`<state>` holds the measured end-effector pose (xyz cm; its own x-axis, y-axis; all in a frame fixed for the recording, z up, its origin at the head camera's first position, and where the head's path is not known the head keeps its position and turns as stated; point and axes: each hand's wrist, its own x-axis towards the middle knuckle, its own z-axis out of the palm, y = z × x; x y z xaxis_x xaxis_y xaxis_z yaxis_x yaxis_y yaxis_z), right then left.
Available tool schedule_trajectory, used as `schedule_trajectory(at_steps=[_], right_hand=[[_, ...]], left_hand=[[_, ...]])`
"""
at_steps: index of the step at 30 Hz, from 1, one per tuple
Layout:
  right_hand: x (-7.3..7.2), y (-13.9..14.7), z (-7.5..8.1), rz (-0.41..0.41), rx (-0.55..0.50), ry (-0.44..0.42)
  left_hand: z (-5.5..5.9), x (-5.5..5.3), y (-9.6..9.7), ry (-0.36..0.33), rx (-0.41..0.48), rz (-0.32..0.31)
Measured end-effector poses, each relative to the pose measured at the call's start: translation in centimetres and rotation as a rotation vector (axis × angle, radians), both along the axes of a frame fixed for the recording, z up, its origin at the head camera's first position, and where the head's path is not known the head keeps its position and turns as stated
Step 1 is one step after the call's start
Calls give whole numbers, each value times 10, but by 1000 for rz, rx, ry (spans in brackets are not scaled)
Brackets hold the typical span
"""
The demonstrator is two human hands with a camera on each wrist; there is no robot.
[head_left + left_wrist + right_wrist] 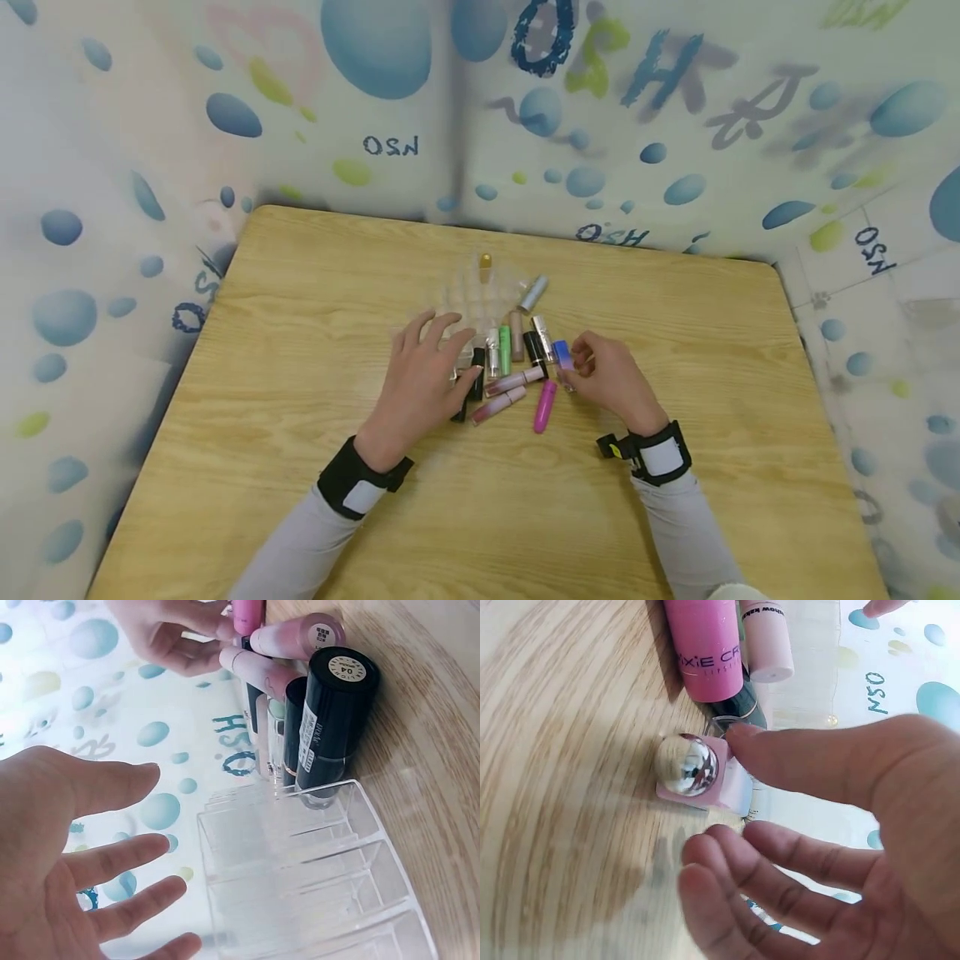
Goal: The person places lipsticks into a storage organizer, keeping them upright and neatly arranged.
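My left hand [420,379] spreads its fingers over the near left end of a clear compartmented organizer [386,840], holding nothing. Just beyond its thumb stand or lie black lipstick tubes [337,712]. On the right, my right hand [611,375] is at a small tube with a blue top [562,352]. In the right wrist view this tube shows a pink square end with a silver ball [686,769]. The thumb is at its edge, while the loosely bent fingers stay apart from it. A magenta lipstick tube [705,652] lies beside it.
Two pink lip gloss tubes [513,382] lie at the front of the cluster. Behind them are a green tube [506,350], a brown tube [516,336] and a silvery-blue tube [533,293]. A gold-topped item [486,262] is at the organizer's far end. The wooden table [300,275] meets patterned walls.
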<state>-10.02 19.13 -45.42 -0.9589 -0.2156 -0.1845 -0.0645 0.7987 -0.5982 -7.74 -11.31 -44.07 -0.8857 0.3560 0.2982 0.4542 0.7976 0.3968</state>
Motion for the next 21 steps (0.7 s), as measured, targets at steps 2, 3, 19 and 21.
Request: schedule_trajectory(at_steps=[2, 3, 19, 21], right_hand=[[0, 2, -1, 1, 20, -7], [0, 2, -1, -2, 26, -10], [3, 11, 3, -34, 104, 129], [7, 10, 5, -36, 102, 141]], left_hand=[[2, 1, 0, 5, 5, -11], [3, 1, 0, 7, 8, -15], [-3, -1, 8, 45, 96, -143], [-5, 0, 11, 49, 108, -160]])
